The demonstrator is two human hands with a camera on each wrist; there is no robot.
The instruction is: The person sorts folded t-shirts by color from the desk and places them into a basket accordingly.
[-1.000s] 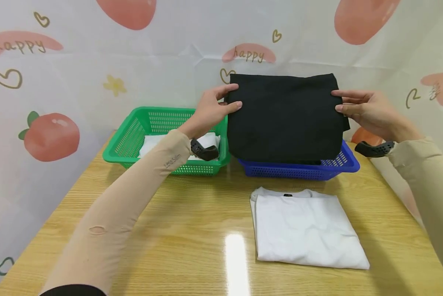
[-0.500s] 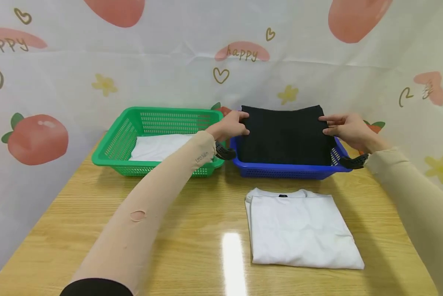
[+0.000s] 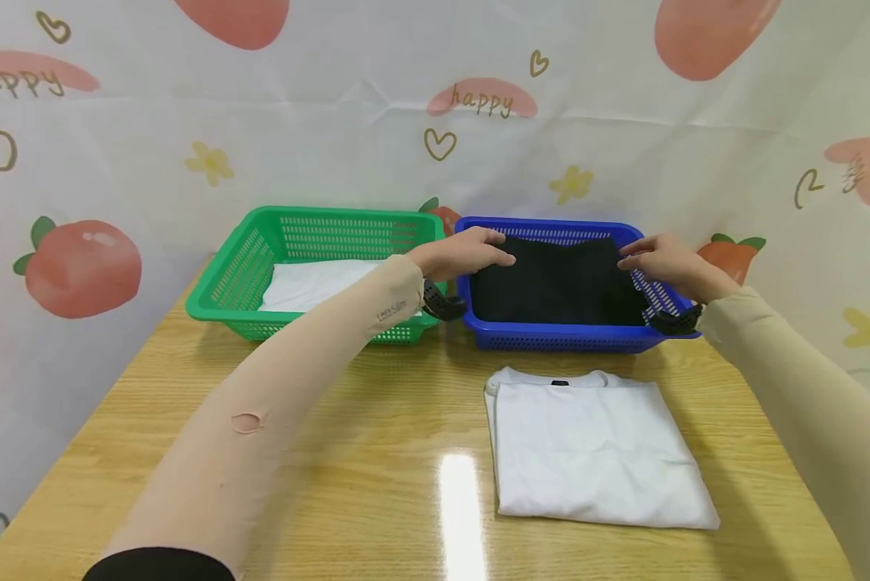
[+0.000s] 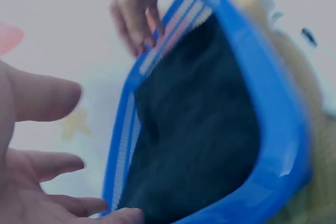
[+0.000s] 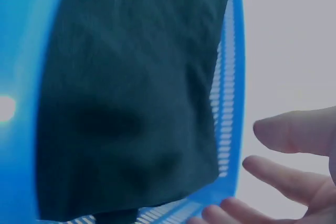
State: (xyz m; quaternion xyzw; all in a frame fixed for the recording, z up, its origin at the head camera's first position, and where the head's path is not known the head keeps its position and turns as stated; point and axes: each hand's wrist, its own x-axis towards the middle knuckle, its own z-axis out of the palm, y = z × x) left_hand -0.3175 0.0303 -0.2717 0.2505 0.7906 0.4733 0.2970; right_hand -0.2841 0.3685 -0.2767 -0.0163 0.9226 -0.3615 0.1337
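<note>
A folded black garment (image 3: 558, 284) lies inside the blue basket (image 3: 558, 332), nearly filling its floor. Over the basket's left end is my left hand (image 3: 471, 252); in the left wrist view its thumb and fingers are spread, with nothing between them. My right hand (image 3: 671, 262) hovers at the right end. The right wrist view shows that hand's fingers (image 5: 286, 179) parted, off the cloth (image 5: 131, 87) and beside the basket wall. In front of the basket, a folded white T-shirt (image 3: 595, 452) with a dark neck label lies flat on the table.
To the left of the blue basket stands a green basket (image 3: 261, 317) holding folded white cloth (image 3: 307, 284), partly hidden by my left forearm. Both rest on a wooden table (image 3: 348, 468). Behind them hangs a white printed curtain (image 3: 319, 145).
Both hands have lowered the black garment from above the blue basket down into it and let it go. The white T-shirt and the green basket have stayed put.
</note>
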